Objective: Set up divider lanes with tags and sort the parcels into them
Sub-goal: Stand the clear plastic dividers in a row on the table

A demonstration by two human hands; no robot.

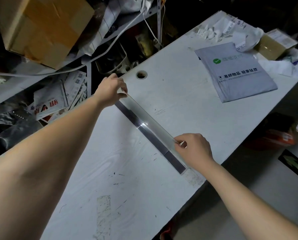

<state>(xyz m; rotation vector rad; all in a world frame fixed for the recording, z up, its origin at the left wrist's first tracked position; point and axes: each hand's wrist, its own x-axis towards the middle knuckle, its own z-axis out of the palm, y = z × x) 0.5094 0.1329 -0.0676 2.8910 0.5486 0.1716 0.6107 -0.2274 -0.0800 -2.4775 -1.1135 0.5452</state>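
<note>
A long clear plastic divider strip (149, 123) with a dark base band stands across the middle of the white table (96, 170), running from the far edge to the near right edge. My left hand (110, 90) pinches its far end. My right hand (193, 148) pinches its top edge near the near end. A grey mailer parcel (236, 71) with a green check logo and printed text lies flat on the table at the right. Beyond it sit crumpled white parcel bags (231, 30) and a tape-wrapped brown box (272, 45).
A round cable hole (141, 74) opens in the table by the far edge. A big cardboard box (44, 28), white cables and printed bags crowd the shelf at the left. Old tape residue (103, 215) marks the near tabletop. Dark floor clutter lies at the right.
</note>
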